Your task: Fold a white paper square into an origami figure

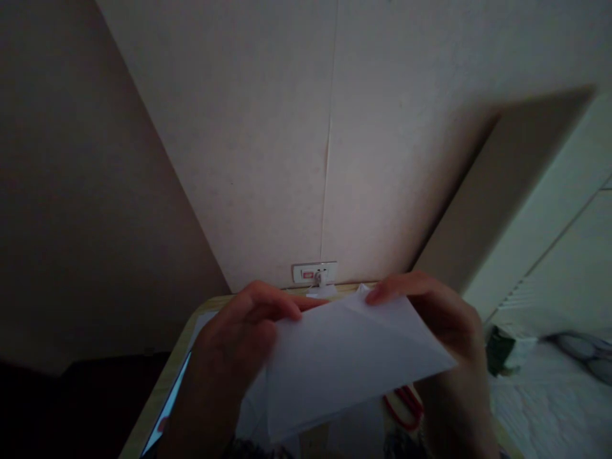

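Note:
A folded sheet of white paper [344, 360] is held up in front of me, its right end running to a point. My left hand [239, 344] pinches its upper left corner between thumb and fingers. Along the top edge at the right, my right hand [444, 325] grips the paper, one fingertip lying on its face and the other fingers behind it. Beneath the paper, the red handle [405, 408] of what looks like scissors shows in part. More white paper [253, 411] lies on the table under my hands.
The wooden table [167, 382] stands against the wall. A device with a lit screen [167, 408] lies at its left edge. A wall socket [314, 273] with a plug is behind the table. To the right are glasses [583, 350] and a small green-and-white object [509, 350] on a pale quilted surface.

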A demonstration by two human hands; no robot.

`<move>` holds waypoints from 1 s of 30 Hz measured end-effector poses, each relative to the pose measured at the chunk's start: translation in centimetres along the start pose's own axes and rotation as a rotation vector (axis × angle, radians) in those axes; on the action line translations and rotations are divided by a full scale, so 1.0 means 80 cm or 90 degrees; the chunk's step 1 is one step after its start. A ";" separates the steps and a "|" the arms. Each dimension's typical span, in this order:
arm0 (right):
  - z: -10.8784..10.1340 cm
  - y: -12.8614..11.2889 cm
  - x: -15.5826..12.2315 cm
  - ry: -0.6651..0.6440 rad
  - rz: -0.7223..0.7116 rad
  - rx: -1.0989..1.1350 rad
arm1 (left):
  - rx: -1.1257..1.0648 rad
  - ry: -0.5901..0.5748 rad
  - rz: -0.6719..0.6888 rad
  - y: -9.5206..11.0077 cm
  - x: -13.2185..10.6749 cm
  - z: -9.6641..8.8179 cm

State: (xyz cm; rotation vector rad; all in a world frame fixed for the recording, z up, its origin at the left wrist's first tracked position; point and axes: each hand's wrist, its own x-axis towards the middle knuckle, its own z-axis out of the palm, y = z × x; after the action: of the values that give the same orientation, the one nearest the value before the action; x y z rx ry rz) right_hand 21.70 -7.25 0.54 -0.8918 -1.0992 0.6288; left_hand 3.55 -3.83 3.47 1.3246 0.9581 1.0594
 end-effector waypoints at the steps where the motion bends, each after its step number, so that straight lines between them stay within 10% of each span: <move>1: 0.002 -0.001 -0.001 0.011 -0.004 -0.013 | -0.001 0.025 0.003 -0.001 0.000 0.003; 10: 0.009 -0.008 -0.004 0.097 0.022 -0.120 | 0.052 0.110 0.054 -0.008 0.011 0.012; 15: 0.004 -0.003 0.006 -0.018 0.036 -0.079 | 0.029 0.179 0.087 -0.013 0.013 0.011; 24: 0.004 0.001 0.013 -0.086 -0.008 -0.140 | 0.055 -0.014 -0.040 -0.010 0.015 -0.007; 30: 0.015 0.000 0.012 -0.082 -0.002 -0.162 | 0.053 -0.013 -0.031 -0.007 0.015 0.002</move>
State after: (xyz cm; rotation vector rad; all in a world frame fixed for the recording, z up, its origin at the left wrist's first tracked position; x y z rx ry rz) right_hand 20.90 -6.13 1.24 -1.0788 -1.3157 0.5574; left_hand 4.05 -2.71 2.95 1.3709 1.0244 0.9763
